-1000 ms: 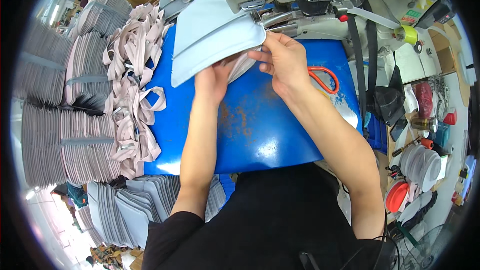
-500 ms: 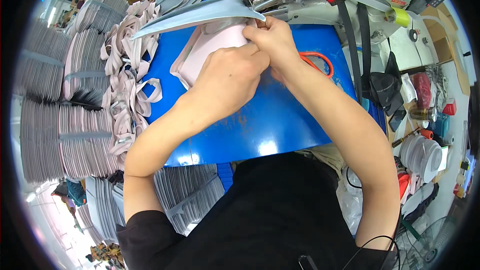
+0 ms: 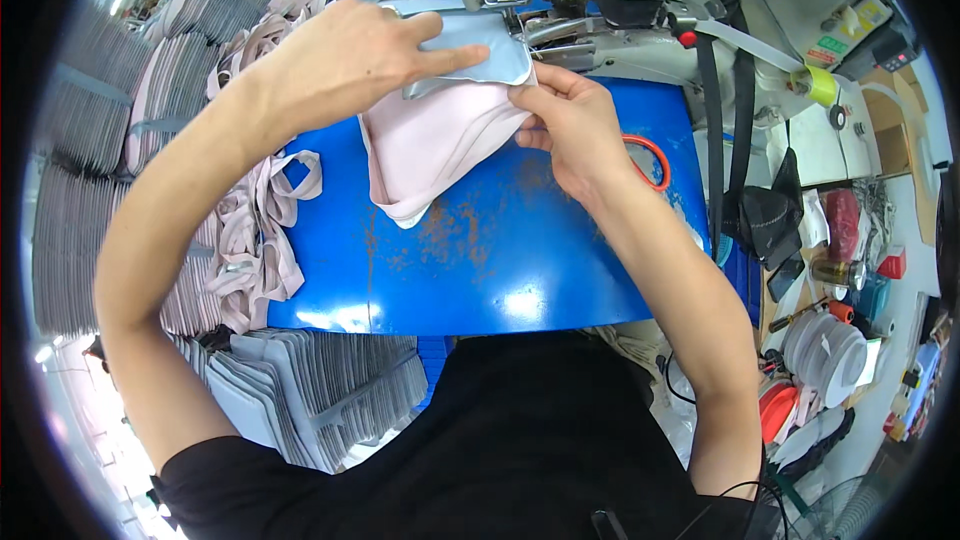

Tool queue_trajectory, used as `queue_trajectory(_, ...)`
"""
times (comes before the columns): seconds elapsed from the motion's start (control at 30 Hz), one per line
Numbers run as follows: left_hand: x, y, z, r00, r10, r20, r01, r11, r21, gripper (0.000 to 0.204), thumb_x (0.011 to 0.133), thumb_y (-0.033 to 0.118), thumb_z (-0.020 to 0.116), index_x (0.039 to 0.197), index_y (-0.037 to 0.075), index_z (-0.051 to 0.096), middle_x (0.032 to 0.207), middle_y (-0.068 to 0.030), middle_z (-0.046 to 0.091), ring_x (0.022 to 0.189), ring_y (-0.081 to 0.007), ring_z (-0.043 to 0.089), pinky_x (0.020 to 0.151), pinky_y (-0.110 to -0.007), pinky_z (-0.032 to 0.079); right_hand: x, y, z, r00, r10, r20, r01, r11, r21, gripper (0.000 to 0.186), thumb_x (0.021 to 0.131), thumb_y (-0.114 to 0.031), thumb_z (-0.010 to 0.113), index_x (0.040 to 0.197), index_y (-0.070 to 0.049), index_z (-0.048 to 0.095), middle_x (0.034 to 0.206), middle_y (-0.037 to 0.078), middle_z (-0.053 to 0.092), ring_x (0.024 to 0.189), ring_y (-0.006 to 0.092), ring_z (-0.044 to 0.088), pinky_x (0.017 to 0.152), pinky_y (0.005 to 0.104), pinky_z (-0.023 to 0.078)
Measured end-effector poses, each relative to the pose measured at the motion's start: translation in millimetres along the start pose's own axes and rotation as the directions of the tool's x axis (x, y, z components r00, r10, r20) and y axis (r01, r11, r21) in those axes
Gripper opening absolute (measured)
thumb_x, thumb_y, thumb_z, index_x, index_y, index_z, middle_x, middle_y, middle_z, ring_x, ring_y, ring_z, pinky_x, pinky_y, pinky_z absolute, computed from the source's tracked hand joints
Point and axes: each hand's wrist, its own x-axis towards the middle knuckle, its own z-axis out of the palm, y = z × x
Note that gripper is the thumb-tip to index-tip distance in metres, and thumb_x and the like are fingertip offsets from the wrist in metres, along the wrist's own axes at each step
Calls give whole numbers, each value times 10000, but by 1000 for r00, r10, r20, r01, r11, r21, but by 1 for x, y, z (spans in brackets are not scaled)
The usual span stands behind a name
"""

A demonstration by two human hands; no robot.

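Observation:
A pale pink fabric piece (image 3: 430, 145) with folded, bound edges lies on the blue table, its lower corner toward me. A light grey-blue fabric panel (image 3: 490, 52) covers its far part, beside the sewing machine (image 3: 550, 25). My left hand (image 3: 365, 52) rests across the panel from the left, index finger stretched out flat along it; its lower fingers are partly hidden. At the right corner, my right hand (image 3: 580, 130) pinches the pink piece's edge between thumb and fingers, just below the panel's corner.
The blue table (image 3: 480, 280) has worn patches. Pink straps (image 3: 255, 265) hang at its left, beside tied stacks of fabric panels (image 3: 85, 250). Red-handled scissors (image 3: 655, 160) lie right of my right hand. Black straps (image 3: 708, 130) hang from the machine. More grey panels (image 3: 330, 390) stand below the table.
My left hand has left the right hand's side and moved up and left onto the grey-blue panel. That panel has folded down flatter, and the pink piece has turned, its corner now nearer me.

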Motion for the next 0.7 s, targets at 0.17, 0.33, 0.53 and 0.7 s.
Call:
queue_trajectory(0.17, 10, -8, -11, 993, 110, 33, -112, 992, 60, 698, 845, 48, 673, 1510, 231, 570, 955, -95, 603, 710, -211, 702, 610, -357, 583, 2, 1, -2, 1000, -1, 16, 0, 999, 55, 275, 912, -56, 748, 1183, -18, 734, 875, -8, 698, 708, 73, 624, 599, 234, 527)
queue_trajectory(0.33, 17, 3, -14, 999, 32, -4, -32, 999, 30, 587, 862, 94, 661, 1443, 175, 632, 913, -86, 598, 680, -215, 697, 610, -346, 577, 10, 3, -1, 999, -33, 17, 31, 994, 104, 259, 930, -78, 756, 1179, -9, 734, 913, 10, 723, 709, 69, 631, 589, 232, 535)
queue_trajectory(0.53, 23, 25, -20, 994, -100, 31, 101, 994, -29, 518, 849, 129, 672, 1367, 112, 674, 907, -91, 639, 687, -238, 708, 610, -347, 570, 14, 11, -1, 998, -63, 1, 63, 992, 112, 274, 955, -87, 739, 1217, -6, 722, 982, 36, 748, 814, 97, 703, 669, 256, 594)
queue_trajectory(0.7, 26, 54, -20, 975, -222, 26, 224, 967, -124, 513, 839, 126, 680, 1340, 18, 655, 920, -120, 669, 707, -274, 721, 616, -364, 574, 10, 16, 3, 991, -136, -18, 137, 972, 193, 333, 945, -43, 726, 1265, 46, 704, 977, 63, 746, 783, 114, 702, 673, 288, 580)
